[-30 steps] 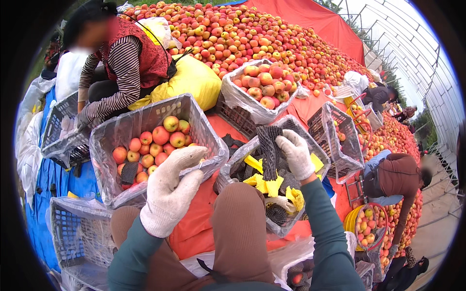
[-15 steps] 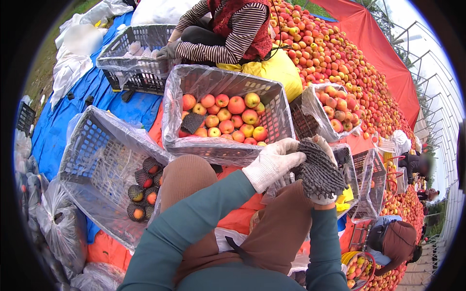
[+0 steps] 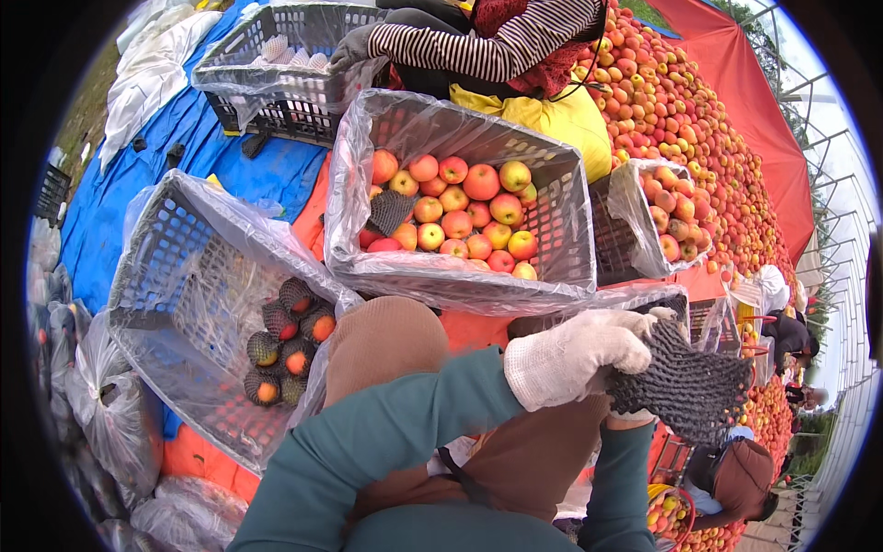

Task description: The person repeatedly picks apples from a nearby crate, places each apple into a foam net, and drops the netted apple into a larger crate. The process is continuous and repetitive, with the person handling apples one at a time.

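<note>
My left hand [image 3: 581, 357], in a white knit glove, pinches the upper edge of a dark grey foam fruit net [image 3: 685, 382]. The netting, seemingly a flattened stack, fans out to the right over my right knee. Behind it, my right hand [image 3: 631, 421] holds the stack from below; mostly its gloved wrist shows and its fingers are largely hidden. Ahead stands a plastic-lined crate [image 3: 460, 293] with loose red and yellow apples [image 3: 457, 224] and a dark net piece [image 3: 390, 212]. To the left, a second lined crate [image 3: 175, 267] contains several apples in dark nets [image 3: 294, 352].
Across from me a person in striped sleeves rests a gloved hand [image 3: 353, 48] by a black crate [image 3: 276, 115] with white foam nets. A yellow sack [image 3: 547, 120] and a large apple heap [image 3: 671, 120] lie beyond. Apples fill another lined crate [image 3: 635, 221] at right.
Both my hands and the foam netting have moved right. The netting now spreads wider and covers more of my right hand. The whole view has shifted, and the crates' contents look the same.
</note>
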